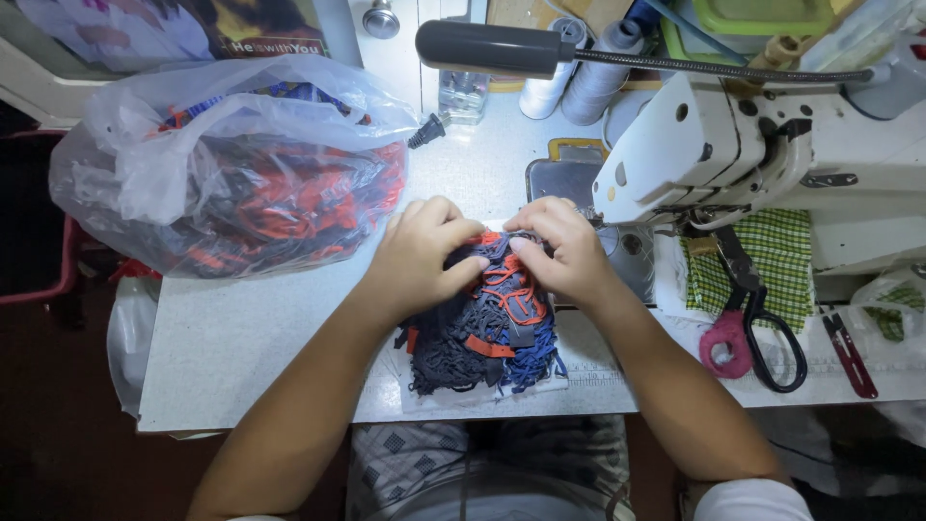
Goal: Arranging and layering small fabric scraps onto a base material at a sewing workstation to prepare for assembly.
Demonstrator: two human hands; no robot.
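While the cord pile (487, 323) lies beneath, left hand (420, 256) and right hand (564, 253) pinch its strands.

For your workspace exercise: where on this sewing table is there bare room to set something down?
Bare table lies left of the cord pile, below the plastic bag. A smaller patch sits between bag and sewing machine. Right of the hands, scissors, checked cloth and snips crowd it.
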